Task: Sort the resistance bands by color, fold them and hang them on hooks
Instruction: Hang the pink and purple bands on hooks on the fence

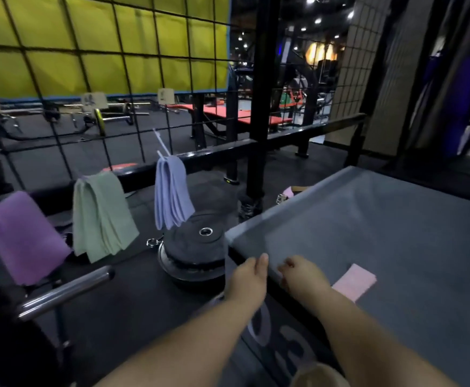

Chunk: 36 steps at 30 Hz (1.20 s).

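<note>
Three folded resistance bands hang from hooks on the black wire grid: a purple band at the left, a pale green band in the middle and a lavender-blue band to its right. A folded pink band lies on the grey table near its front-left corner. My right hand sits on the pink band's left end with fingers curled over it. My left hand is just left of it at the table's edge, fingers straight and holding nothing.
A stack of black weight plates sits on the floor below the lavender-blue band, beside the table corner. A chrome bar end juts out at the lower left. A thick black post and rail stand behind the table.
</note>
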Each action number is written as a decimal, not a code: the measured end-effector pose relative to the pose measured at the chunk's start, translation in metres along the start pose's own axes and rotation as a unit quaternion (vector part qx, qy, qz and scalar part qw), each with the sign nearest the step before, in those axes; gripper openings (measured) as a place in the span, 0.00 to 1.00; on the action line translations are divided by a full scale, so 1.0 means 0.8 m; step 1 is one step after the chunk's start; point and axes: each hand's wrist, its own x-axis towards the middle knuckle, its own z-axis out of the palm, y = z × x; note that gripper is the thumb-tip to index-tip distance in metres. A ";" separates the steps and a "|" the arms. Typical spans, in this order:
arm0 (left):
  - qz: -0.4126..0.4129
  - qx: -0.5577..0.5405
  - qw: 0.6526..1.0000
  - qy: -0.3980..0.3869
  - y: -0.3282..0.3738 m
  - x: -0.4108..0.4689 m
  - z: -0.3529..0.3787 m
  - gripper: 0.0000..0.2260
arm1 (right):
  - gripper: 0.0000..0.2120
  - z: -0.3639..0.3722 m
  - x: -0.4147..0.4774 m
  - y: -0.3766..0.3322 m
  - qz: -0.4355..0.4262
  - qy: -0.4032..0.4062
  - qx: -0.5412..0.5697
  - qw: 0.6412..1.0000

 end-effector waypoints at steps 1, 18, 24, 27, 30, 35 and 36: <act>0.007 0.022 1.000 -0.019 0.010 0.001 0.011 0.23 | 0.10 -0.008 0.000 0.011 0.013 0.013 -0.007 1.000; 0.020 0.180 0.965 -0.191 0.062 0.008 0.129 0.16 | 0.10 -0.097 -0.037 0.131 0.144 -0.057 -0.204 0.967; 0.002 0.115 0.976 -0.187 0.067 0.012 0.139 0.10 | 0.14 -0.093 -0.032 0.127 0.155 -0.041 -0.149 0.976; -0.014 0.066 0.979 -0.192 0.068 0.013 0.140 0.08 | 0.14 -0.089 -0.035 0.121 0.189 -0.039 -0.085 0.978; -0.017 0.024 0.982 -0.184 0.070 0.013 0.141 0.08 | 0.15 -0.084 -0.037 0.123 0.203 -0.031 -0.007 0.979; -0.007 -0.085 0.984 -0.154 0.082 0.013 0.128 0.04 | 0.16 -0.082 -0.031 0.117 0.212 0.040 0.182 0.959; -0.006 -0.105 0.983 -0.151 0.084 0.014 0.124 0.03 | 0.14 -0.083 -0.030 0.112 0.203 0.052 0.188 0.959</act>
